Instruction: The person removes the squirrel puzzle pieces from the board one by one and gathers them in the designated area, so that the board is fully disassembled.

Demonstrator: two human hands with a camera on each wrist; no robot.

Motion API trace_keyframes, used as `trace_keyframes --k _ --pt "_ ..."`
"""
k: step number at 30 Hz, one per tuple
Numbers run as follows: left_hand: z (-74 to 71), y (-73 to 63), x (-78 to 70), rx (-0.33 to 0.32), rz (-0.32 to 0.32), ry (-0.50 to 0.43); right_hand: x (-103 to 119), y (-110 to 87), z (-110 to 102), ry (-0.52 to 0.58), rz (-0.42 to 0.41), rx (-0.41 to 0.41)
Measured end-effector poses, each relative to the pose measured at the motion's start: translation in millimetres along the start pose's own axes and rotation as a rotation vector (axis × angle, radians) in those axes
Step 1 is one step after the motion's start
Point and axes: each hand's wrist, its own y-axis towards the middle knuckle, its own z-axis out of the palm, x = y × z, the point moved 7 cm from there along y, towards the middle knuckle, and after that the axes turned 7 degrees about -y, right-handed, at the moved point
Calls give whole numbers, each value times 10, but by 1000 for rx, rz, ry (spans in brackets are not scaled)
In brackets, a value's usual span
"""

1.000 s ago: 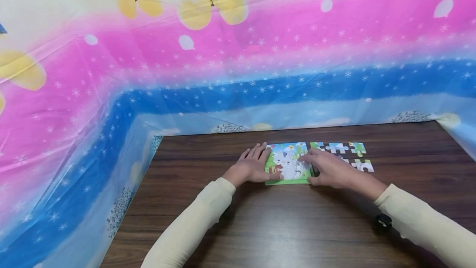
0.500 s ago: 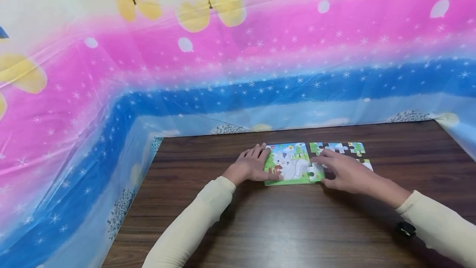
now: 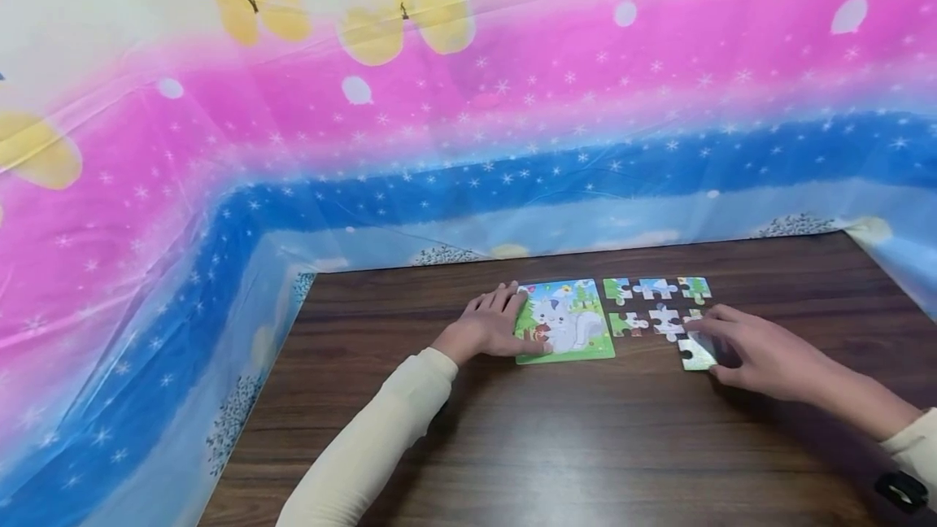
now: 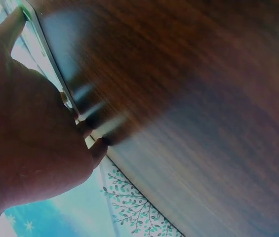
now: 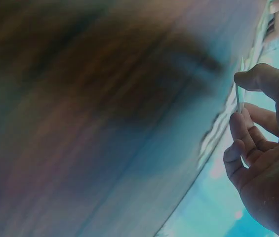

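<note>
A square picture board (image 3: pixel 567 324) with a white squirrel lies flat on the wooden table. My left hand (image 3: pixel 486 328) rests along its left side, fingers spread and thumb over the lower edge; the left wrist view shows that thumb (image 4: pixel 13 22) at the board's rim. Between thumb and fingers, my right hand (image 3: pixel 769 356) pinches a jigsaw piece (image 3: pixel 697 354), pale with a green tint. Seen edge-on in the right wrist view, the jigsaw piece (image 5: pixel 240 96) is thin. It is low at the front right of the laid-out pieces, and my fingertips partly hide the piece behind it.
Two rows of jigsaw pieces (image 3: pixel 654 289) lie just right of the board, spaced apart. Behind the table (image 3: pixel 556 437) hangs a pink and blue cloth (image 3: pixel 476 120), which meets its back edge and runs down its left side.
My right hand lifts away from the board's right side and carries the jigsaw piece rightward to the front right of the rows, uncovering the pieces behind. The left hand stays on the board.
</note>
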Motion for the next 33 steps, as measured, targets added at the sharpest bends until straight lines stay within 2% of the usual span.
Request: trace_keyframes --k 5,9,19,29,33 --pt "-9 17 -22 -3 23 -13 -163 -165 51 0 28 16" --pt "-4 34 -12 -11 24 -5 -242 -221 68 21 39 29" --pt "12 15 -1 -13 33 9 -302 -248 108 71 33 43" --pt "-10 -73 -16 -49 40 26 -333 -256 118 44 21 12" --pt "-6 -85 -12 -36 40 40 -322 -241 114 50 21 23"
